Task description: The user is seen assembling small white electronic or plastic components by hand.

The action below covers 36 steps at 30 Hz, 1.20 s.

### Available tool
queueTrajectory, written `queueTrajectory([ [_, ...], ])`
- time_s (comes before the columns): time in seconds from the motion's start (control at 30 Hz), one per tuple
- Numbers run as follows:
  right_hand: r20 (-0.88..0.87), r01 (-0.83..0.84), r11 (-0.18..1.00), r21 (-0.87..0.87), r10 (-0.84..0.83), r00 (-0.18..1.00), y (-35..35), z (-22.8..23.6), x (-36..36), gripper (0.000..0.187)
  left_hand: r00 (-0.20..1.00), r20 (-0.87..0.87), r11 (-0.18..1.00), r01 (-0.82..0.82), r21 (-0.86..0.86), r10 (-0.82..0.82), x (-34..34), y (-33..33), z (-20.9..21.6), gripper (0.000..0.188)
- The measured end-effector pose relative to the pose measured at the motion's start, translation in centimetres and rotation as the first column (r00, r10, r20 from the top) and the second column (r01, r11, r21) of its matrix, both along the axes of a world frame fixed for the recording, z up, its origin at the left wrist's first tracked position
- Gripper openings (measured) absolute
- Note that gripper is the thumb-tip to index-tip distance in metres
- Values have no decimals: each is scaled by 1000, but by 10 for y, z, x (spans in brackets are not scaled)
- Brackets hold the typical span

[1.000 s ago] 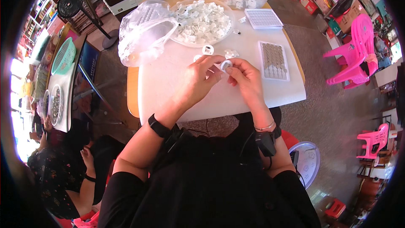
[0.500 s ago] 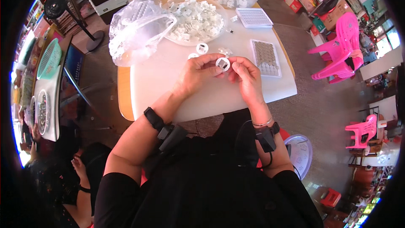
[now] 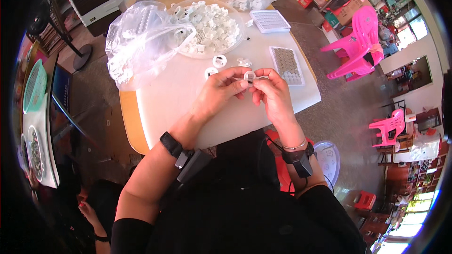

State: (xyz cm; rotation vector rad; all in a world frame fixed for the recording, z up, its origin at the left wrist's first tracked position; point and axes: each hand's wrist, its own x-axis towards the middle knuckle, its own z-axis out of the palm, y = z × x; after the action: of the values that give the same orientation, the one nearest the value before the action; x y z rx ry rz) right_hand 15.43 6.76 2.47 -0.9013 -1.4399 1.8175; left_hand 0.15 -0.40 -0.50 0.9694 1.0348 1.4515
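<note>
Left of the tray (image 3: 299,68), your left hand (image 3: 219,91) and right hand (image 3: 277,95) pinch a white part (image 3: 249,76), seemingly adjusting it; next, move gently.

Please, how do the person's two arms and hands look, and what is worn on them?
Short black sleeves; left hand and right hand without gloves. Left wrist: black band, dark box. Right wrist: thin silvery bracelet, black box, thin black cable.

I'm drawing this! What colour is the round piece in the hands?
The round piece is white with a dark patch; see head view.
</note>
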Motion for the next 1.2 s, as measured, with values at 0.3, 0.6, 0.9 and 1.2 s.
queueTrajectory([
  [0.3, 29, 20, 997, -81, -18, 999, -5, 6, 3, 16, 952, 288, 994, 97, 41, -104, 3, -4, -7, 31],
  [0.6, 199, 79, 979, 188, -117, 973, 13, 3, 27, 13, 947, 320, 997, 28, -71, -4, 5, -9, 7, 26],
  [0.9, 315, -59, 418, 907, -577, 754, 94, -22, 77, 4, 938, 344, 996, 73, -58, -49, 1, -10, 11, 27],
  [1.2, 319, -105, 378, 920, -565, 761, 97, -23, 77, 4, 899, 425, 990, 136, -43, -105, -1, -8, 7, 31],
])
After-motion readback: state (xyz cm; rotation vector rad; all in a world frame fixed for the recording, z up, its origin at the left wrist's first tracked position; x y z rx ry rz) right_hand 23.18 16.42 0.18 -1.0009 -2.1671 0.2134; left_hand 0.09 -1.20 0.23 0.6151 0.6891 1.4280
